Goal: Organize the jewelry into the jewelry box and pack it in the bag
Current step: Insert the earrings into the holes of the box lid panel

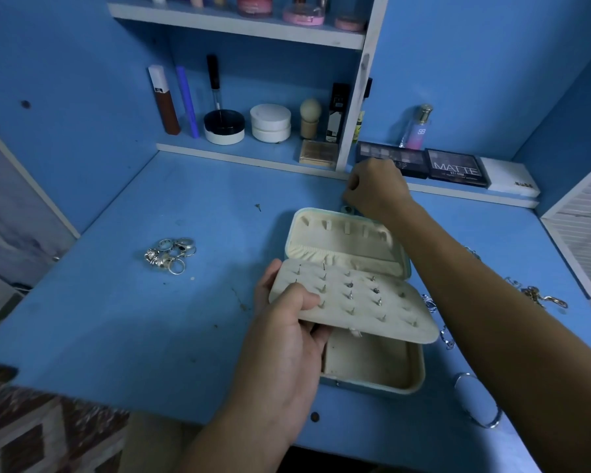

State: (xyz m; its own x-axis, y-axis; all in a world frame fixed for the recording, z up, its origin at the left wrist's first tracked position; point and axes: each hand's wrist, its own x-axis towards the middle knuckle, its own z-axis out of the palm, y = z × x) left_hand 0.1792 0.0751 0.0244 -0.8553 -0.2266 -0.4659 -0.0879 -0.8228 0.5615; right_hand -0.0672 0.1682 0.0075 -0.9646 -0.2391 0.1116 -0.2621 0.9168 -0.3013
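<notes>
Head view is showing the left hand (pixel 289 322) gripping the earring panel (pixel 354 300) of the open jewelry box (pixel 372 367); the right hand (pixel 376 191), fingers hidden, is reaching beyond it. Tilting risks loosening earrings; rings (pixel 171 254) are lying left.

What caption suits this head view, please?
Left hand lifts the earring panel of an open jewelry box; rings wait nearby.

The right hand (pixel 376 189), at one o'clock, turns its back to the camera, so its fingertips and whatever they touch behind the jewelry box (pixel 372 370) stay hidden. The raised earring panel (pixel 355 302) covers part of the box's tray. At four o'clock the right forearm hides part of the chains (pixel 539 297). Jars (pixel 255 3) at twelve o'clock are cut off by the top edge.
</notes>
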